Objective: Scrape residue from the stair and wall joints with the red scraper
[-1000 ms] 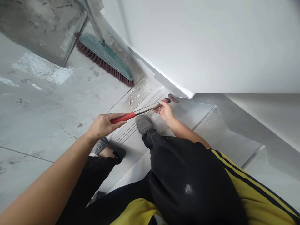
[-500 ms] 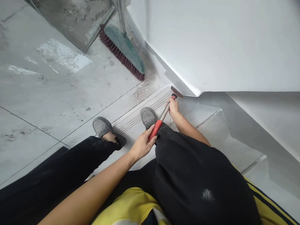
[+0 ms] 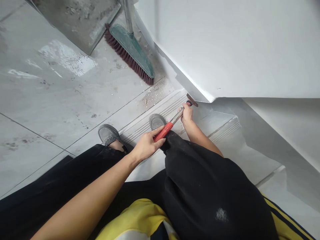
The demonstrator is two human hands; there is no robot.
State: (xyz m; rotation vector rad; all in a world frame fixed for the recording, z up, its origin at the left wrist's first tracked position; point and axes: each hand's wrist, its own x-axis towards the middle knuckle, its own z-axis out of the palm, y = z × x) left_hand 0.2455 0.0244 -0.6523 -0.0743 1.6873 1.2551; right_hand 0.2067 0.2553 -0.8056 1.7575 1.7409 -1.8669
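A long-handled scraper (image 3: 177,115) with a red grip and a metal shaft is held across my knees by both hands. My left hand (image 3: 147,143) is closed round the red grip at its near end. Up near the head, my right hand (image 3: 187,113) wraps the shaft, its fingers partly hidden. The scraper's blade (image 3: 192,100) rests at the foot of the white wall (image 3: 225,50), where it meets the grooved step edge (image 3: 172,105). Whether the blade presses on wall or step, I cannot tell.
A green broom (image 3: 133,50) with dark red bristles stands on the tiled floor (image 3: 50,110), beside a dusty dustpan (image 3: 82,23). Crumbs of debris (image 3: 156,93) lie near the step. Stairs (image 3: 225,128) descend at the right. My grey shoes (image 3: 108,133) are at the step's edge.
The scraper's head has shifted slightly right and down along the wall's foot. My left hand has moved left and a little up with the grip, so the shaft lies flatter.
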